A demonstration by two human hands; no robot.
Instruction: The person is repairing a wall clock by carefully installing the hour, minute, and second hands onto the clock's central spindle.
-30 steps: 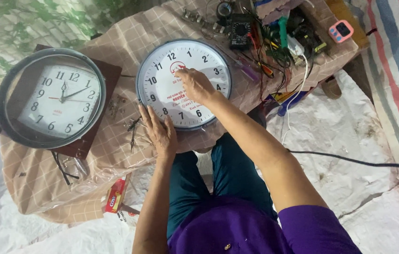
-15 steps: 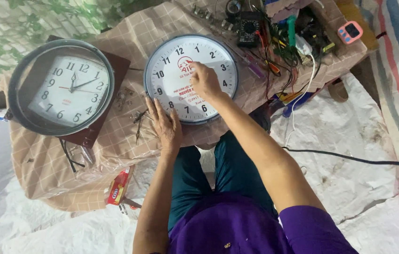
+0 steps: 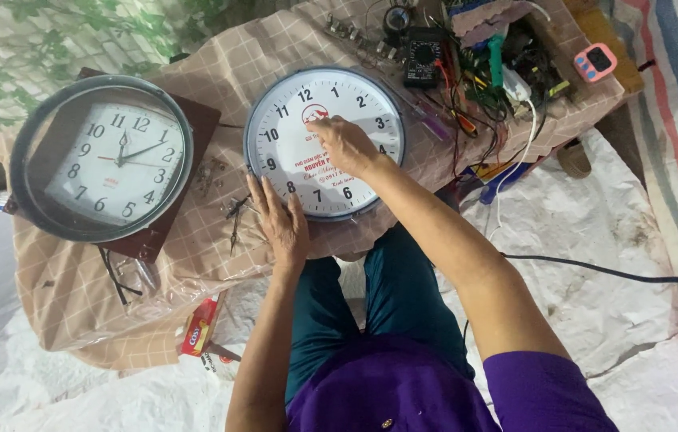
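While a checked beige cloth (image 3: 219, 64) is covering the low table, a round white wall clock (image 3: 324, 142) with a thin grey rim and black numerals is lying face up near the table's front edge, just ahead of the person's knees. To its left, well apart, a dark-rimmed clock (image 3: 103, 158) with a squarish white face is resting on a brown board (image 3: 195, 128). The right hand (image 3: 344, 144) is lying on the white dial, fingers curled over its centre, though whether they are pinching anything I cannot tell. The left hand (image 3: 280, 222) is pressing flat and open against the clock's lower left rim. A black multimeter (image 3: 421, 56) is sitting among tangled tools behind, and a small pink timer (image 3: 596, 62) is lying at the far right.
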